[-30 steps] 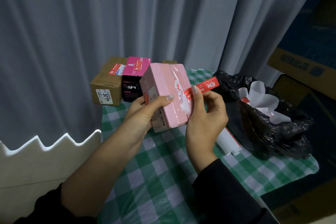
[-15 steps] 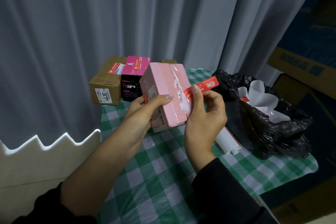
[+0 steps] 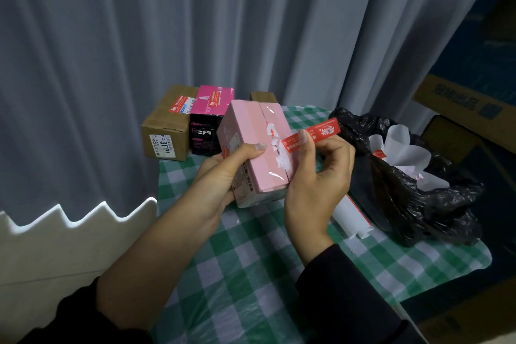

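I hold a pink box (image 3: 251, 131) above the table, tilted. My left hand (image 3: 223, 173) grips its left side, thumb across the top face. My right hand (image 3: 315, 176) pinches a red label strip (image 3: 321, 131) between thumb and fingers. The strip sticks out to the right, with its left end still stuck to the box top. White torn paper patches mark the box where the label came away. Clear tape runs along the box's middle seam.
A green-checked tablecloth (image 3: 251, 274) covers the small table. At the back stand a brown carton (image 3: 164, 128) and a magenta-and-black box (image 3: 209, 120). A black rubbish bag (image 3: 413, 190) with white paper sits at right, a white paper roll (image 3: 351, 218) beside it. Grey curtain behind.
Almost nothing has changed. Both hands keep the same grip on the box and the red strip, which stays at about the same length and angle.
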